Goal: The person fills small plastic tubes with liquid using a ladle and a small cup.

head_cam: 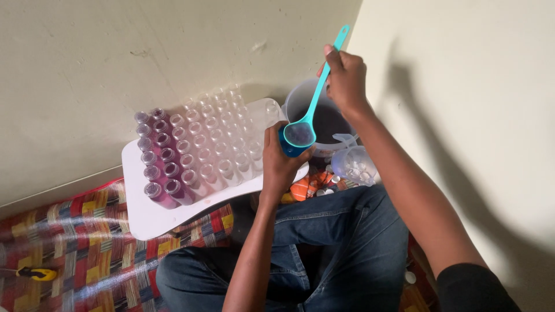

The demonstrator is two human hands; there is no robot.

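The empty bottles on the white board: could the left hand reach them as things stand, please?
Probably yes: the left hand sits beside the empty bottles with nothing between, but its grip is taken by a blue funnel, so it is not free.

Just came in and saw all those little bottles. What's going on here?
A person sits on a patterned mat with a white tray of small clear bottles; about a dozen at one end hold purple liquid. The right hand holds a teal ladle over a blue funnel gripped by the left hand, beside a jug.
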